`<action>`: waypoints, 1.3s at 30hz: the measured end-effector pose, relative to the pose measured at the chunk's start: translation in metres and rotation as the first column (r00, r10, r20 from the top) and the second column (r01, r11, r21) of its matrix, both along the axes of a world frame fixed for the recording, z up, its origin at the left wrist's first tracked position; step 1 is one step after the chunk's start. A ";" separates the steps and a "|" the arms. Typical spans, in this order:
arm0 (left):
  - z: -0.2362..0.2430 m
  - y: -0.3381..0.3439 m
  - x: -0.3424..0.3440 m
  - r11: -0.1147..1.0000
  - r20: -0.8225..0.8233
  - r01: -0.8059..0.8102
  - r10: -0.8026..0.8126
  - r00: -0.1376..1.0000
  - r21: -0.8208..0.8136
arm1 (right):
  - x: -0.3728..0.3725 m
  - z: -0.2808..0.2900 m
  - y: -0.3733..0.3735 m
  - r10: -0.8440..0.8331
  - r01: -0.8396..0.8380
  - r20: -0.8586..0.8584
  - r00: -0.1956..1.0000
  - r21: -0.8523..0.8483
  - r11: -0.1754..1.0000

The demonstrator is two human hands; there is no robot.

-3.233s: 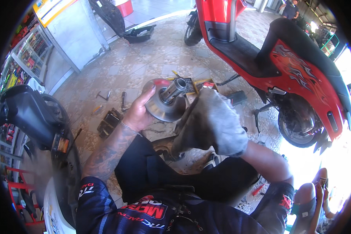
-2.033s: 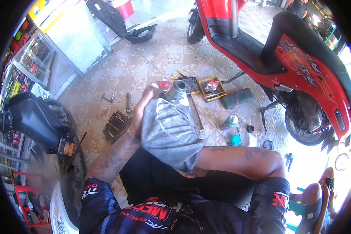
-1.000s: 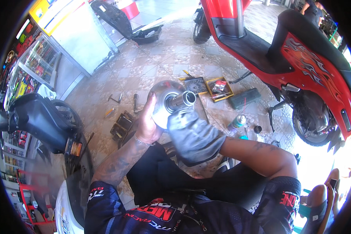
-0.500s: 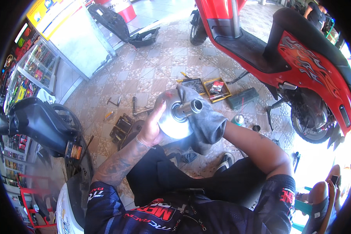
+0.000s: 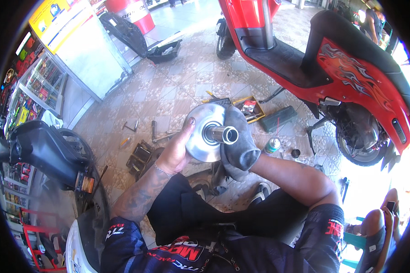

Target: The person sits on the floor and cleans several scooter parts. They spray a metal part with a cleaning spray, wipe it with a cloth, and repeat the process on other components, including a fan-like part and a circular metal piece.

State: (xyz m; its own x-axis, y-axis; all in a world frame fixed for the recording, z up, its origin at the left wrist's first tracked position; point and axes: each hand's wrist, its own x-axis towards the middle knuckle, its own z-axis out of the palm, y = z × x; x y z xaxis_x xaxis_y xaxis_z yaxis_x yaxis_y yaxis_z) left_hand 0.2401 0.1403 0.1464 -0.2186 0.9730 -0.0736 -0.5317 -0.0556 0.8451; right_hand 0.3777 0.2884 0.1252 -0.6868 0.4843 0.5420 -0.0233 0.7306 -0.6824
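Note:
My left hand [image 5: 175, 152], bare, grips a shiny steel disc [image 5: 198, 142] by its left side, thumb on its face. A hollow metal shaft [image 5: 225, 134] sticks out from the disc's middle toward the right and toward me. My right hand [image 5: 243, 154] is covered by a grey cloth [image 5: 237, 118], which it holds against the right side and back of the disc; its fingers are hidden. Below them are my black-trousered legs, with tools and parts on the tiled floor around.
A red scooter [image 5: 287, 63] stands right, a black one [image 5: 45, 150] left. A yellow tray [image 5: 257, 111], green case [image 5: 278, 119], spray can [image 5: 272, 145] and tools [image 5: 141, 159] lie ahead. A seated person [image 5: 376, 218] holds a phone lower right; another person [image 5: 372, 27] stands top right.
The cloth has shifted from in front of and below the disc to its right side and back. The disc now faces up toward me and sits lower than a second ago.

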 end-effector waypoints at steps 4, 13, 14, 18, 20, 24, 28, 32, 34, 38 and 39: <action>-0.010 -0.004 -0.002 0.995 -0.138 -0.057 0.046 0.989 -0.079 | 0.004 0.006 -0.003 0.014 -0.020 0.120 0.993 0.051 0.999; -0.011 -0.013 0.001 0.984 -0.331 -0.014 -0.046 0.942 -0.175 | 0.001 0.049 0.047 0.532 -0.599 0.277 0.800 0.396 0.696; -0.011 -0.013 0.003 0.990 -0.305 -0.020 -0.024 0.952 -0.142 | -0.001 0.050 0.047 0.541 -0.616 0.294 0.788 0.398 0.680; -0.014 -0.012 0.007 0.997 -0.275 0.047 -0.061 0.960 -0.059 | -0.008 0.048 0.037 0.557 -0.571 0.254 0.790 -0.025 0.821; -0.014 -0.010 0.007 0.997 -0.277 0.053 -0.068 0.958 -0.061 | -0.005 0.049 0.041 0.403 -0.557 0.419 0.814 0.363 0.747; -0.008 -0.002 0.005 0.993 -0.219 -0.027 0.001 0.976 -0.117 | 0.006 0.043 0.045 0.153 -0.295 0.402 0.903 0.321 0.900; -0.004 0.007 0.007 0.985 -0.323 -0.145 0.107 0.940 -0.096 | 0.013 0.037 0.040 0.056 -0.111 0.137 0.989 0.435 0.893; -0.005 0.006 0.013 0.970 -0.463 -0.227 0.162 0.871 -0.087 | 0.017 0.050 0.043 0.259 -0.370 0.322 0.911 0.356 0.858; -0.003 0.002 0.013 0.975 -0.545 -0.178 0.078 0.835 -0.134 | 0.012 0.058 0.046 0.365 -0.493 0.358 0.860 0.394 0.776; -0.011 0.001 0.026 0.979 -0.728 -0.203 0.162 0.666 0.031 | -0.005 0.059 0.036 0.457 -0.643 0.548 0.701 0.209 0.736; -0.013 0.001 0.027 0.971 -0.728 -0.233 0.195 0.657 0.050 | -0.005 0.056 0.034 0.467 -0.629 0.548 0.694 0.146 0.764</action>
State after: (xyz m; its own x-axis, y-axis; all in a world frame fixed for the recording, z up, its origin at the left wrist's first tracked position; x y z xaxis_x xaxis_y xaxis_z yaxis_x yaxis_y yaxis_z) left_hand 0.2671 0.1411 0.1330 -0.4233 0.8923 0.1572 0.2690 -0.0419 0.9622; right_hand 0.3724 0.3229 0.1816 -0.9711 -0.1927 0.1411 -0.2370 0.8513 -0.4682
